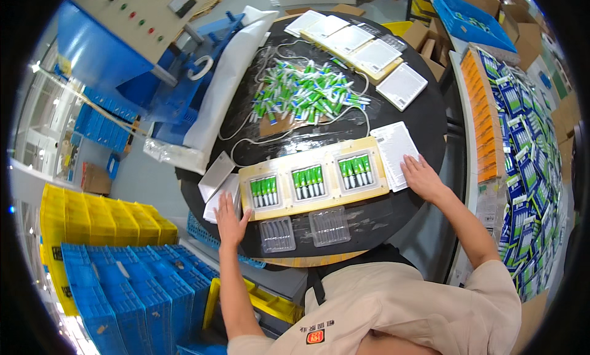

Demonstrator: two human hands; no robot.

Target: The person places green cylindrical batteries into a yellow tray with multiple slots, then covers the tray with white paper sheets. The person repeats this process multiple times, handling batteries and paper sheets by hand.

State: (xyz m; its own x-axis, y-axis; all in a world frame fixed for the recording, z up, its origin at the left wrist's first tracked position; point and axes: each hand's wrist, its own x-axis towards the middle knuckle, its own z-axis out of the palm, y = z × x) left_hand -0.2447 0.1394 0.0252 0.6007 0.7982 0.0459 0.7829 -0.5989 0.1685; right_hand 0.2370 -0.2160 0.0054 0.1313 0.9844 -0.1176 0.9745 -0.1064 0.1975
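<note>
My left hand (229, 221) lies with fingers stretched on a stack of white cards (213, 202) left of a long cream tray (279, 164). At the tray's right end, my right hand (423, 178) rests its spread fingers on the edge of a white card stack (393, 147). Three clear blister inserts sit in the tray's openings, each filled with several slim green-and-white tubes (308, 181). Two clear plastic blister shells (278, 235) lie in front of the tray, nearer my body. Neither hand holds anything that I can see.
A heap of green, white and blue tubes (301, 92) covers the round black table's (424, 118) middle. White card stacks (402, 86) stand at its far right. Blue machinery (184, 97) is at left, blue crates (132, 287) lower left, and packed blister cards (522, 170) at right.
</note>
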